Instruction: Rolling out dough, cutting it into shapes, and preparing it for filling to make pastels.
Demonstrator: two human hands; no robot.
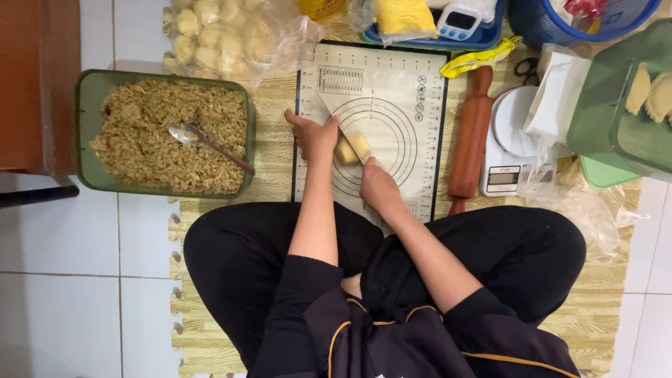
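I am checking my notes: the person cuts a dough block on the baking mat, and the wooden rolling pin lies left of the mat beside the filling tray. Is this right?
Not quite. In the head view the rolling pin lies right of the baking mat, beside the kitchen scale. The filling tray is left. The dough block is on the mat.

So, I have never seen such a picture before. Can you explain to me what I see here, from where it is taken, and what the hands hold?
There is one picture, taken by a camera on the person's head, looking straight down at their crossed legs and two bare hands. No machine is here. The left hand steadies a small block of dough on a marked baking mat. The right hand holds a knife across that dough. Around the mat lie a green tray of shredded filling with a spoon, a bag of dough pieces, a wooden rolling pin and a kitchen scale.
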